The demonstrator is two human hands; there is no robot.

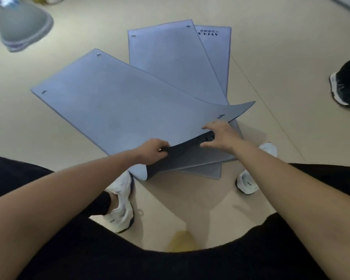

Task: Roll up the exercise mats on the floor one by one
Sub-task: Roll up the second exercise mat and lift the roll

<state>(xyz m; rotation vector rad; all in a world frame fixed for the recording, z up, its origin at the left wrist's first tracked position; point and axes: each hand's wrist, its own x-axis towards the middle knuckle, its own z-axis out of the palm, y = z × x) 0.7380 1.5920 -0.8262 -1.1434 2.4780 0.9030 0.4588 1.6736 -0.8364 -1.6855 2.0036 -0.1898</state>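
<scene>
You have three grey-blue mats fanned out on the floor (49,138), overlapping at their near ends. The top mat (117,106) angles away to the left, flat except its near edge, which is lifted and curled, showing a dark underside. The middle mat (170,57) and the bottom mat (216,49), lettered at its far end, lie flat.

Plain beige floor (59,138), thin seam lines, pretty evenly lit. Somebody's black sneaker (341,89) stands on it, blurry grey shape (22,27) far to its left.
</scene>
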